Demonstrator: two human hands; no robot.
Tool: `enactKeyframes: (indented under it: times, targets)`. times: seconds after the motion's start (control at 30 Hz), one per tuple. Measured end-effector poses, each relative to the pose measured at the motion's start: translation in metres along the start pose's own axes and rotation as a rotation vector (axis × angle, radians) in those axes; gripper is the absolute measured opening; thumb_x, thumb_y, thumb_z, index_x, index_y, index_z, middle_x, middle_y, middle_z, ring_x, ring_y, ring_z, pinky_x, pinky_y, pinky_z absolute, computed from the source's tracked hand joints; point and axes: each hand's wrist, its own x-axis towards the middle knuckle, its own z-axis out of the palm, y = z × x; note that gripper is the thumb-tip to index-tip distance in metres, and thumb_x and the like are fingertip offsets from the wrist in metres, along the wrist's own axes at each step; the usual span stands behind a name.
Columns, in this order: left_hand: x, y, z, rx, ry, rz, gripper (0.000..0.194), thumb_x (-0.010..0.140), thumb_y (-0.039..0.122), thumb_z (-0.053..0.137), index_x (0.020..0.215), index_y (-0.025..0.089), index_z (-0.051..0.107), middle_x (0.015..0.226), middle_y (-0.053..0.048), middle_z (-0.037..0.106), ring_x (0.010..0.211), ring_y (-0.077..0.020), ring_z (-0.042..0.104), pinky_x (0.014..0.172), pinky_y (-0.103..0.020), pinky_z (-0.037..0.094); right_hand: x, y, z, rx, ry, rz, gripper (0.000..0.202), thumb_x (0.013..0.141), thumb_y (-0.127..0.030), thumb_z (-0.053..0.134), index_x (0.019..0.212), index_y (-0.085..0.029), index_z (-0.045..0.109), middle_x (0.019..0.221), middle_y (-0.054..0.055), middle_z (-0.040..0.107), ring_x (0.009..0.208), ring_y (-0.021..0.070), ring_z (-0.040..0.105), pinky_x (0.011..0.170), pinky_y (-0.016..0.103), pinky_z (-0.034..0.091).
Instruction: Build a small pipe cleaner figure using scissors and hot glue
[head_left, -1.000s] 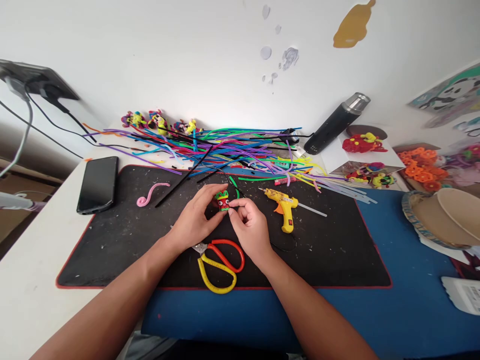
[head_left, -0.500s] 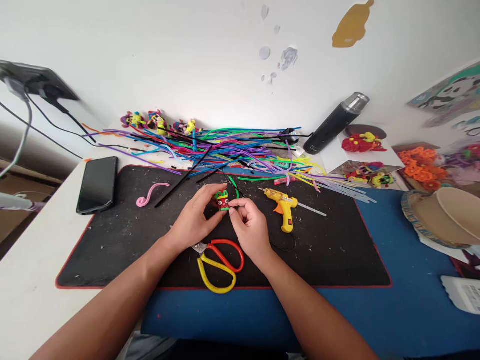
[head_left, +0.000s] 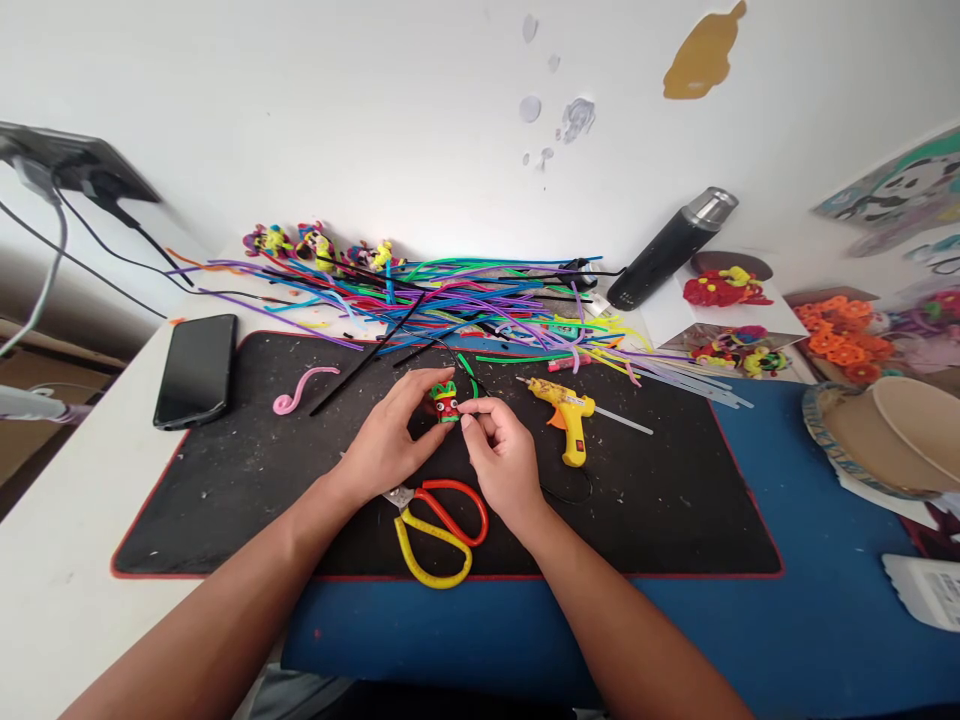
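Observation:
A small pipe-cleaner figure (head_left: 446,404), red with a green and yellow top and two googly eyes, is gripped upright between the thumb and fingers of my left hand (head_left: 391,435). My right hand (head_left: 504,455) is closed in a pinch, its index finger and thumb at the figure's right side, beside one eye. Whatever lies between those fingertips is too small to make out. Below both hands, scissors (head_left: 439,535) with one red and one yellow handle lie on the black mat (head_left: 262,500), blades partly hidden by my left wrist.
Right of my hands lies a yellow glue gun (head_left: 571,420). Loose pipe cleaners (head_left: 450,300) spread along the back. A pink curled pipe cleaner (head_left: 300,388) and a phone (head_left: 195,370) are on the left. A black flask (head_left: 667,250) stands at the back right, near finished figures (head_left: 726,287).
My right thumb has shifted very slightly at the figure's side. Otherwise both hands and the figure stay in place.

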Motion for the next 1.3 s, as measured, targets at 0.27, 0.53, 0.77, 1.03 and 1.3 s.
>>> enactKeyframes:
  times: [0.27,0.53,0.77,1.03,1.3]
  targets:
    - [-0.001,-0.001,0.001,-0.020,0.001,-0.016,0.052,0.095,0.020,0.063,0.146,0.024,0.053,0.140,-0.010,0.063,0.103,-0.0208,0.068,0.094,-0.037,0.060,0.004,0.001,0.000,0.220,0.017,0.115,0.021,0.098,-0.041,0.066,0.102,-0.021,0.070,0.056,-0.009,0.043,0.044,0.0092,0.036,0.044,0.024,0.028]
    - [-0.002,0.004,0.001,-0.079,0.033,0.003,0.057,0.095,0.024,0.066,0.150,0.025,0.050,0.146,-0.010,0.065,0.117,-0.0243,0.069,0.100,-0.041,0.059,0.012,-0.011,-0.004,0.557,-0.021,0.253,0.036,0.089,-0.052,0.077,0.099,-0.018,0.070,0.049,-0.013,0.035,0.038,0.0057,0.027,0.038,0.021,0.019]
    - [-0.004,0.008,0.001,-0.025,0.060,0.079,0.061,0.095,0.022,0.067,0.153,0.029,0.048,0.145,-0.009,0.067,0.129,-0.0265,0.065,0.109,-0.045,0.055,0.018,-0.024,-0.007,0.650,-0.167,0.378,0.048,0.083,-0.062,0.080,0.097,-0.018,0.067,0.047,-0.012,0.039,0.037,0.0045,0.023,0.038,0.019,0.012]
    - [-0.005,0.015,0.001,-0.010,0.058,0.129,0.064,0.096,0.021,0.069,0.155,0.029,0.045,0.141,-0.011,0.067,0.124,-0.0278,0.064,0.108,-0.051,0.054,0.022,-0.019,-0.004,0.719,-0.245,0.436,0.051,0.079,-0.063,0.085,0.081,-0.020,0.056,0.048,-0.012,0.039,0.036,0.0026,0.021,0.037,0.019,0.011]
    - [-0.008,0.025,0.002,-0.208,-0.066,0.055,0.066,0.093,0.029,0.075,0.154,0.030,0.049,0.147,-0.011,0.063,0.105,-0.0234,0.068,0.102,-0.045,0.058,0.015,-0.013,-0.011,0.806,-0.209,0.441,0.048,0.077,-0.056,0.088,0.079,-0.019,0.058,0.047,-0.013,0.035,0.038,0.0021,0.017,0.039,0.020,0.011]
